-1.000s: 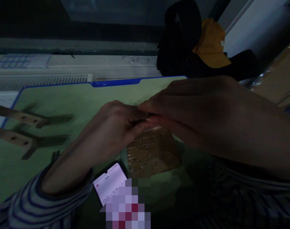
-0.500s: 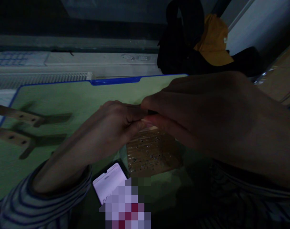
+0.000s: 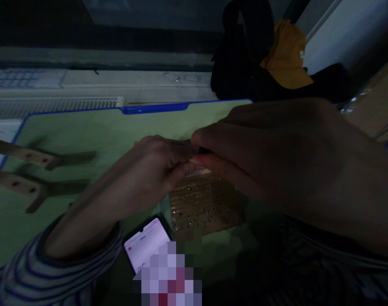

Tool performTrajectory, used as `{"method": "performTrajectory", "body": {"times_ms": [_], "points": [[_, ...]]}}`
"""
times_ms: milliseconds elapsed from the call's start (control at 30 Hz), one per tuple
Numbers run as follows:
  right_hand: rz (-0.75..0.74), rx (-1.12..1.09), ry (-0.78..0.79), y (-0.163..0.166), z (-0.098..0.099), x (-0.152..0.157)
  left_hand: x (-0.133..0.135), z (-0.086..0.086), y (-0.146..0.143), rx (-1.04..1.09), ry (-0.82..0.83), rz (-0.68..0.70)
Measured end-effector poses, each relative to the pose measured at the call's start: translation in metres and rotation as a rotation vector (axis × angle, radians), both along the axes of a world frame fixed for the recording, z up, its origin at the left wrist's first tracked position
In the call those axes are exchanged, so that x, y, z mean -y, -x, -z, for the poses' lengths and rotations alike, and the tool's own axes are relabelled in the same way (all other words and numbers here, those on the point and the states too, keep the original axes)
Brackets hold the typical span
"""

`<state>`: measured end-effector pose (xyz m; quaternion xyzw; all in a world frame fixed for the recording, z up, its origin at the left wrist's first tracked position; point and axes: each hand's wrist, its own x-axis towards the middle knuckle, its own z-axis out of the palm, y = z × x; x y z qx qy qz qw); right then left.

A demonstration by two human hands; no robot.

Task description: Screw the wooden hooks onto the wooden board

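Note:
My left hand [image 3: 149, 170] and my right hand [image 3: 277, 157] meet fingertip to fingertip over a green mat [image 3: 85, 131]. Both are closed in a pinch on something small and dark between them that I cannot make out. Just below the fingertips lies a brown ridged board [image 3: 203, 204] speckled with small shiny dots. A lit phone [image 3: 146, 246] lies in front of my left wrist. Striped sleeves cover both forearms. The scene is dim.
Two wooden handled tools [image 3: 31, 157] [image 3: 24, 187] lie at the mat's left side. The mat has a blue rim [image 3: 155, 109] at the back. Behind it run a radiator grille [image 3: 53, 104] and a sill. A black bag with a yellow cap [image 3: 283, 55] sits back right.
Almost nothing has moved. My hands stay pinched together; the view has shifted slightly and my left forearm sits a little lower.

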<state>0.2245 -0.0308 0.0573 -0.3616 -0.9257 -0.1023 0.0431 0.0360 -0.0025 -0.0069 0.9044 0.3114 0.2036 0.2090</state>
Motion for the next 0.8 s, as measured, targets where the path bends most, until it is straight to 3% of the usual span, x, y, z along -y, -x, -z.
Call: {"method": "performTrajectory", "body": {"times_ms": [633, 800], "points": [[-0.056, 0.022, 0.001, 0.002, 0.001, 0.000, 0.000, 0.000, -0.001, -0.003, 0.054, -0.024], [-0.011, -0.037, 0.032, -0.009, -0.010, 0.005, 0.002, -0.015, 0.003, 0.066, 0.159, -0.041]]}}
